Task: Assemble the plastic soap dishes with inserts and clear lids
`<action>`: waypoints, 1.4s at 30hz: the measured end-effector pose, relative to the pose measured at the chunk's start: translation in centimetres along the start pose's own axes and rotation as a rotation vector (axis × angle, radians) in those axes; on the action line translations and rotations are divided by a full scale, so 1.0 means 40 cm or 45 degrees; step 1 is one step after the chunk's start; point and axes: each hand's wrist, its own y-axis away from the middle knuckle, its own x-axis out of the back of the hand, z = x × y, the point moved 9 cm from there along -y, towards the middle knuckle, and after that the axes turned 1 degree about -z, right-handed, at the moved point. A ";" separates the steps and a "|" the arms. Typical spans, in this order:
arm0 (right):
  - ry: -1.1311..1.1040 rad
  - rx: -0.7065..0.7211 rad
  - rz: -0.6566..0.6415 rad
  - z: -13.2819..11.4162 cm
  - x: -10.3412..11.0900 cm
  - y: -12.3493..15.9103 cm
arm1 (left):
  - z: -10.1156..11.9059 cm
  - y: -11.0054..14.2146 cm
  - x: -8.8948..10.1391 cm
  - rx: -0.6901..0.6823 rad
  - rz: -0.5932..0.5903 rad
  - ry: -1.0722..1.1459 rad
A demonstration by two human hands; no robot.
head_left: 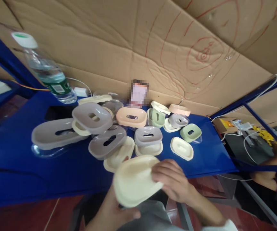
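Observation:
A cream oval plastic soap dish (135,179) is held up in front of me, just over the table's front edge, tilted and slightly blurred. From below and behind, my left hand (119,205) grips it, its thumb at the near rim and most fingers hidden. My right hand (171,179) closes its fingers over the right end of the dish. Just beyond lie a cream lid-like piece (122,154) and a grey slotted dish (108,141). Another grey slotted dish (148,136) sits on a cream piece, with a separate cream piece (181,148) to its right.
More slotted dishes spread over the blue table (63,173), among them a peach one (131,117) and a green one (190,132). A water bottle (49,73) stands back left. A pixelated phone-like object (138,93) leans on the cardboard wall (100,41). At right, a person's arm (268,173) shows.

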 end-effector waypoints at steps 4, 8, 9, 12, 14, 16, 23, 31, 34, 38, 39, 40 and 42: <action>0.405 -0.691 0.470 0.178 0.209 0.231 | 0.144 0.019 0.048 -0.691 -0.148 0.403; 1.048 -1.189 0.932 0.282 0.363 0.492 | 0.167 0.010 0.121 -0.976 0.222 -0.081; 1.124 -1.211 0.974 0.301 0.374 0.530 | 0.161 0.001 0.120 -0.975 0.263 -0.211; 1.153 -1.207 0.909 0.372 0.363 0.584 | 0.145 -0.026 0.113 -0.943 0.291 -0.383; 1.097 -1.211 0.810 0.416 0.343 0.595 | 0.147 -0.036 0.115 -0.963 0.289 -0.385; 1.045 -1.197 0.722 0.443 0.326 0.593 | 0.152 -0.040 0.120 -0.994 0.286 -0.377; 1.004 -1.205 0.470 0.447 0.274 0.557 | 0.117 -0.031 0.162 -0.935 0.384 -0.350; 0.937 -0.872 0.327 0.440 0.291 0.267 | 0.143 -0.016 0.174 -1.087 0.468 -0.291; 0.854 -0.658 -0.001 0.514 0.250 0.068 | 0.196 -0.018 0.178 -1.154 0.462 -0.289; 0.873 -0.759 -0.078 0.664 0.211 -0.040 | 0.260 -0.014 0.160 -1.204 0.406 -0.208; 0.872 -0.796 -0.056 0.688 0.203 -0.040 | 0.269 -0.014 0.147 -1.214 0.384 -0.208; 0.866 -0.815 -0.030 0.702 0.196 -0.036 | 0.274 -0.016 0.131 -1.221 0.355 -0.213; 0.863 -0.793 0.051 0.694 0.195 -0.024 | 0.276 -0.022 0.098 -1.223 0.273 -0.212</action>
